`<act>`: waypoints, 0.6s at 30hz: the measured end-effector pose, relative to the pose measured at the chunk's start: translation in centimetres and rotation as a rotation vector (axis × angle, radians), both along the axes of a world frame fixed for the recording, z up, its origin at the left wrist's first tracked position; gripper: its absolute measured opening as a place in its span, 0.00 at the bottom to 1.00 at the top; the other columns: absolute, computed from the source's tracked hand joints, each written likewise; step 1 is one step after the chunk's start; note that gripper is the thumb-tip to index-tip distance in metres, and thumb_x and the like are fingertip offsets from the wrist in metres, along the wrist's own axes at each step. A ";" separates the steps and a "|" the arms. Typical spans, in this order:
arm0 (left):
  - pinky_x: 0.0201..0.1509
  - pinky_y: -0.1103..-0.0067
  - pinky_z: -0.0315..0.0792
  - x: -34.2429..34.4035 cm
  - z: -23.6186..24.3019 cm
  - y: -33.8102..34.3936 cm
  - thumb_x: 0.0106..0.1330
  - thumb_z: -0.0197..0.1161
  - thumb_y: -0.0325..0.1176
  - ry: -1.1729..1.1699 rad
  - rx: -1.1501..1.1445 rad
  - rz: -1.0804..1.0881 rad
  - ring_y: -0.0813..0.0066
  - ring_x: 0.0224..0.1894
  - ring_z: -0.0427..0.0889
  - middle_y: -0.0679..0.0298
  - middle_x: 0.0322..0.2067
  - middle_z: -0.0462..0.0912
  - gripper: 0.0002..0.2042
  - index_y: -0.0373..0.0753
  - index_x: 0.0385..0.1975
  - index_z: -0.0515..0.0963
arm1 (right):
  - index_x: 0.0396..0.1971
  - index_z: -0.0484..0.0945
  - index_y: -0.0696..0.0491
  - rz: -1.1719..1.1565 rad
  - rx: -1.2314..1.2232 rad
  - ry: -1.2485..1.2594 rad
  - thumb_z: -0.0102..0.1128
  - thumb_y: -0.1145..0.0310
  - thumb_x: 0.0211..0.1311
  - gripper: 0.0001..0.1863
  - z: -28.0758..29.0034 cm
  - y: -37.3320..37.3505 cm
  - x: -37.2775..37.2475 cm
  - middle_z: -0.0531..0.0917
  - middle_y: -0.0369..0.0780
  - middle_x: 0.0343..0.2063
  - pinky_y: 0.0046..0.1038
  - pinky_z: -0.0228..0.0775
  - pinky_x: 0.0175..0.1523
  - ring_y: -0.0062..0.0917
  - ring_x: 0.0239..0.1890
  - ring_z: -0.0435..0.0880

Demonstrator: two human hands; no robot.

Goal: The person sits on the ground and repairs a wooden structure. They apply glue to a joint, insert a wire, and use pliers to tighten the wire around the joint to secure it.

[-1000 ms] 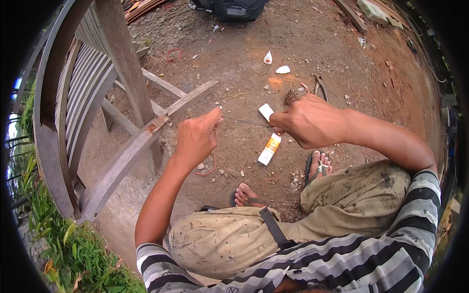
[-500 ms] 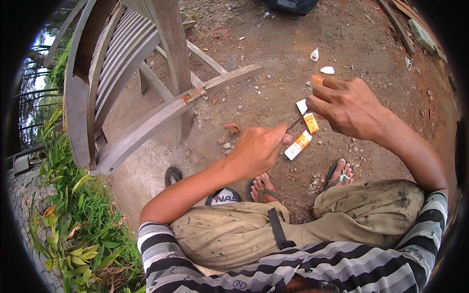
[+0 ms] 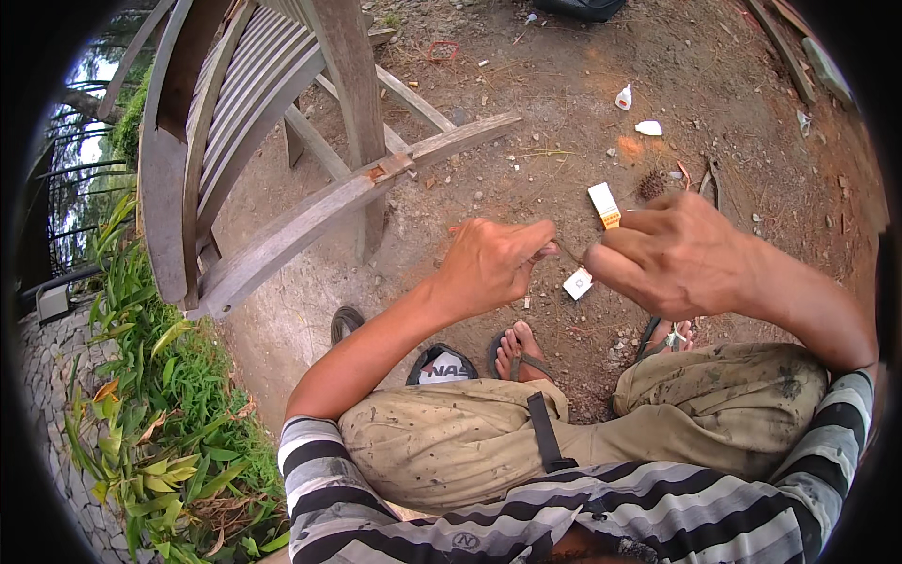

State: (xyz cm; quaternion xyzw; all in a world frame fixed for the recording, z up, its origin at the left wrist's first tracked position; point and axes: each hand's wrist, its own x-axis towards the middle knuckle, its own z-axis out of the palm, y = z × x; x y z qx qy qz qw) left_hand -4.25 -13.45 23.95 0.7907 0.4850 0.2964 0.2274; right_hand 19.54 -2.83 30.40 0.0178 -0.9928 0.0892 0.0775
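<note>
My left hand is closed, with thumb and forefinger pinching one end of a thin, dark, stick-like piece. The other end runs into my closed right hand, whose fingers curl over it and hide it. Its exact kind is too small to make out. Below the hands, a small white box lies on the dirt, partly behind the right hand. A white carton with a yellow-orange end lies just beyond that hand.
A tipped weathered wooden chair with a broken joint stands at left. Two small white bottles, orange powder and a dark plier-like tool lie farther off. Plants edge the left; a black bag sits at the far edge.
My right hand has come down toward me, uncovering the dark tool and orange powder behind it. The thin piece now slopes the other way between my hands. The whole view has shifted slightly.
</note>
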 end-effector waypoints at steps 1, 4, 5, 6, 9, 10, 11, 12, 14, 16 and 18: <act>0.24 0.67 0.73 -0.2 0.3 -0.4 0.53 0.59 0.15 0.015 0.010 -0.021 0.54 0.24 0.84 0.52 0.21 0.80 0.08 0.34 0.31 0.74 | 0.29 0.71 0.54 -0.044 0.029 0.121 0.59 0.70 0.58 0.07 0.7 1.2 -0.7 0.78 0.39 0.16 0.35 0.68 0.19 0.31 0.18 0.83; 0.24 0.67 0.73 -0.4 2.7 0.1 0.53 0.59 0.16 0.049 0.038 -0.023 0.54 0.23 0.83 0.52 0.22 0.79 0.09 0.34 0.32 0.75 | 0.26 0.70 0.54 -0.153 0.088 0.107 0.59 0.70 0.59 0.08 -1.2 2.5 -1.1 0.76 0.38 0.13 0.35 0.66 0.17 0.29 0.15 0.81; 0.24 0.67 0.73 -1.5 2.5 0.9 0.52 0.59 0.16 0.066 0.038 0.004 0.54 0.23 0.82 0.52 0.22 0.80 0.09 0.34 0.32 0.74 | 0.26 0.70 0.53 -0.129 0.071 -0.029 0.59 0.70 0.59 0.08 -2.0 1.1 -0.7 0.77 0.38 0.14 0.35 0.66 0.16 0.28 0.16 0.81; 0.24 0.66 0.72 -2.3 2.5 1.2 0.52 0.59 0.16 0.099 0.037 0.040 0.54 0.23 0.82 0.52 0.22 0.80 0.09 0.34 0.32 0.74 | 0.27 0.70 0.53 -0.098 0.050 -0.148 0.59 0.70 0.60 0.07 -1.7 -0.3 -1.0 0.77 0.37 0.15 0.34 0.66 0.16 0.27 0.17 0.82; 0.23 0.67 0.72 -1.6 0.2 0.5 0.51 0.60 0.16 0.083 -0.005 -0.067 0.53 0.23 0.82 0.52 0.22 0.80 0.08 0.34 0.29 0.72 | 0.26 0.69 0.52 0.008 0.126 0.120 0.60 0.68 0.60 0.09 1.0 -0.1 -2.0 0.77 0.36 0.14 0.31 0.66 0.16 0.23 0.15 0.80; 0.24 0.67 0.72 -1.3 0.6 -0.4 0.51 0.59 0.16 0.091 -0.040 -0.097 0.53 0.23 0.82 0.52 0.22 0.80 0.08 0.34 0.29 0.71 | 0.26 0.68 0.52 0.003 0.160 0.240 0.60 0.68 0.60 0.10 1.2 1.0 -2.3 0.76 0.35 0.13 0.31 0.66 0.16 0.23 0.14 0.79; 0.24 0.67 0.72 0.4 1.8 -0.4 0.51 0.59 0.16 0.079 -0.043 -0.156 0.52 0.23 0.83 0.53 0.21 0.80 0.07 0.34 0.28 0.71 | 0.28 0.68 0.53 -0.031 0.222 0.317 0.61 0.66 0.60 0.10 0.3 2.7 -1.7 0.76 0.35 0.13 0.32 0.66 0.16 0.23 0.12 0.78; 0.24 0.65 0.73 1.2 2.6 0.1 0.56 0.62 0.20 0.085 -0.046 -0.139 0.52 0.23 0.83 0.53 0.21 0.81 0.07 0.36 0.29 0.71 | 0.29 0.69 0.53 -0.103 0.150 0.197 0.61 0.66 0.60 0.10 -0.9 3.1 -0.4 0.76 0.35 0.12 0.33 0.66 0.16 0.25 0.13 0.79; 0.24 0.64 0.73 0.8 3.2 1.8 0.61 0.64 0.23 0.114 -0.055 -0.054 0.51 0.23 0.84 0.54 0.20 0.80 0.07 0.37 0.29 0.71 | 0.30 0.70 0.56 -0.180 0.012 -0.006 0.60 0.67 0.60 0.10 -3.1 3.2 2.3 0.74 0.37 0.10 0.37 0.67 0.17 0.33 0.14 0.81; 0.26 0.65 0.73 -1.3 1.6 1.4 0.63 0.61 0.22 0.085 -0.134 0.036 0.49 0.25 0.84 0.53 0.20 0.80 0.06 0.36 0.27 0.72 | 0.28 0.71 0.60 0.012 -0.187 -0.096 0.58 0.68 0.60 0.10 -2.1 0.0 1.0 0.77 0.44 0.11 0.45 0.71 0.23 0.44 0.18 0.83; 0.26 0.64 0.73 -1.7 0.6 -0.1 0.66 0.60 0.23 0.030 -0.141 0.043 0.48 0.25 0.84 0.52 0.21 0.80 0.06 0.37 0.27 0.73 | 0.28 0.72 0.59 0.014 -0.303 -0.084 0.59 0.71 0.61 0.08 1.4 -0.3 -1.0 0.79 0.48 0.14 0.47 0.71 0.28 0.49 0.22 0.84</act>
